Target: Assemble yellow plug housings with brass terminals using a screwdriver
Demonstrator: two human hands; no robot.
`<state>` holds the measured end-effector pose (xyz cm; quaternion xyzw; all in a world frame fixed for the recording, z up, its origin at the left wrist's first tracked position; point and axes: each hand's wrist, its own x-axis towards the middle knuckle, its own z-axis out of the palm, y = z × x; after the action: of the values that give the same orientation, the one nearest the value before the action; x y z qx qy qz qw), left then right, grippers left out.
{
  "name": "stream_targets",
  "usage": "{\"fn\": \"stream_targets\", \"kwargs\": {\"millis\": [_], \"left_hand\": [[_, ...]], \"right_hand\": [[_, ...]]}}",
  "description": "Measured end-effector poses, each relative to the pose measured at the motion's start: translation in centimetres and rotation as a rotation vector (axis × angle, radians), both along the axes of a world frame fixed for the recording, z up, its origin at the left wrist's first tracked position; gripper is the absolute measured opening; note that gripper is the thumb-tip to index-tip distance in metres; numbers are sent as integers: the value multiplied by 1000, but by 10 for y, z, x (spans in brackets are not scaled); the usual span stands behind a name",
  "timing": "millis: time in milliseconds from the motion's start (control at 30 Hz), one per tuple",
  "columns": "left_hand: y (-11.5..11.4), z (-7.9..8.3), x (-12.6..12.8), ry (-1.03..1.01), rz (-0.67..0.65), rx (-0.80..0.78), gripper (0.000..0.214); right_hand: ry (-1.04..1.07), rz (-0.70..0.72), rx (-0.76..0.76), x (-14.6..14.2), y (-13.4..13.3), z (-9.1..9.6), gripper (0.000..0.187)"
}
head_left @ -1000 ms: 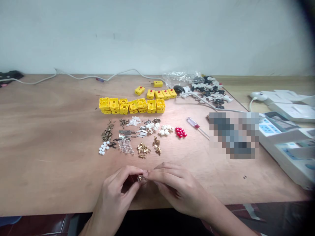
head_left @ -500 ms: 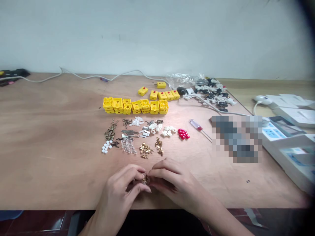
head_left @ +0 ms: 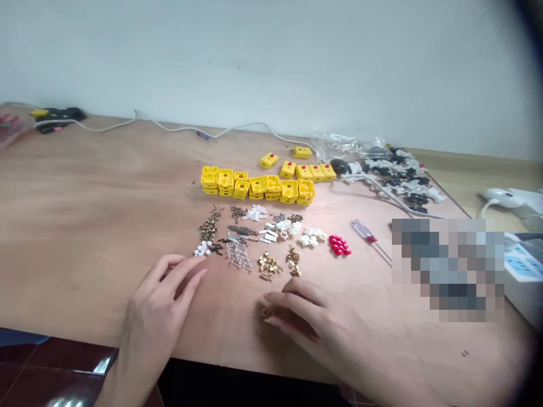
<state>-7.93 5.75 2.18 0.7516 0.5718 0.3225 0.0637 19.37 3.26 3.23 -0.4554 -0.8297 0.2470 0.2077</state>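
Observation:
My left hand [head_left: 159, 305] reaches over the wood with fingers stretched and slightly apart. Its fingertips are just short of a group of small white caps [head_left: 202, 249], and nothing shows in it. Near the table's front, my right hand [head_left: 316, 316] has its thumb and fingertips around a small brass part [head_left: 267, 311]; its details are blurred. Close by lie loose brass terminals [head_left: 270, 263], more brass pieces [head_left: 294, 256] and clear plastic pieces [head_left: 240, 255]. Short dark screws [head_left: 217, 247] sit beside the white caps.
Stacked yellow plug housings [head_left: 257, 186] form a row behind the parts, with yellow plugs [head_left: 304, 170] farther back. Red buttons [head_left: 340, 245], a screwdriver [head_left: 363, 230] and a blurred-out patch are to the right. A grey cable [head_left: 169, 130] runs along the wall.
My left hand has let go of the small brass part and moved left toward the white caps. My right hand keeps the part. The view has turned slightly left.

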Motion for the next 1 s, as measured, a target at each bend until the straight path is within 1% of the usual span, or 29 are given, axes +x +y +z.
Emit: {"fn": "stream_targets", "kwargs": {"millis": [100,167,267,367,467,533,633,767,867,1000], "left_hand": [[5,-3,-6,121,36,111,29],[5,-6,-5,156,35,132,32],[4,-9,-4,181,40,122,33],[3,-11,-5,138,-8,76,31],[4,-11,-5,66,-70,52,27],[5,-11,-5,43,-56,42,25],[6,-11,-6,54,-17,39,23],[5,-12,-6,60,-48,28,21],[4,-13,-7,42,-50,8,20],[4,-13,-7,77,-46,17,19]], "right_hand": [[-155,26,153,-14,16,16,25],[-265,54,264,-28,28,21,28],[-388,116,387,-50,46,18,25],[-482,100,462,-64,57,9,20],[-500,97,517,-69,61,2,17],[-487,104,539,-70,61,1,15],[-453,131,547,-70,62,2,5],[-451,150,549,-74,65,5,6],[-494,206,571,-76,65,5,3],[-481,253,620,-78,63,4,7]]}}
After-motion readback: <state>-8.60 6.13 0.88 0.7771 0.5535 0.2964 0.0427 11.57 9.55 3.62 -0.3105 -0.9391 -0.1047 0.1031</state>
